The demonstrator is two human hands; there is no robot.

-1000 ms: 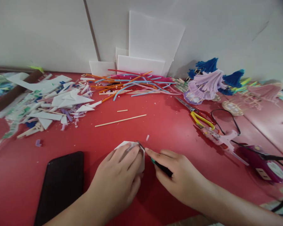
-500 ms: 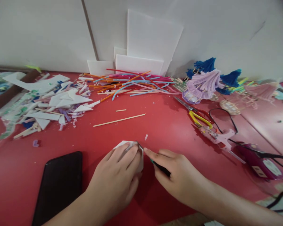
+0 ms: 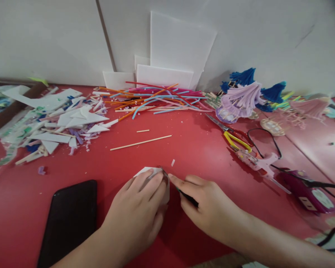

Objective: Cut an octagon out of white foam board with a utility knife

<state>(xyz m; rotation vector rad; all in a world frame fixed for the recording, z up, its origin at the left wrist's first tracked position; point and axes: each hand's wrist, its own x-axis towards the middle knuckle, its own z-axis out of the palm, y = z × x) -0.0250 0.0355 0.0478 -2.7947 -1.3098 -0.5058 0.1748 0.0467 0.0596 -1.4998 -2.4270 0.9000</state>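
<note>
- Just ahead of me, on the red table [image 3: 190, 149], sits the white piece [image 3: 165, 194]; my left hand [image 3: 136, 210] curls over it, fingers holding it.
- My right hand [image 3: 209, 206] grips the knife [image 3: 190, 199], fingers closed round its black handle, blade at the piece's upper right edge.
- Beyond lie a scrap [image 3: 173, 162] and two sticks [image 3: 141, 143].
- A phone [image 3: 69, 219] lies left, a glue gun [image 3: 265, 163] farther right.

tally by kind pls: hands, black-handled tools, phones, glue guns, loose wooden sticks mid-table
Hands: 2 (left hand, right hand)
Black-handled tool: 1
Phone: 1
Glue gun: 1
Loose wooden sticks: 2 (long stick, short stick)
Total: 7
</note>
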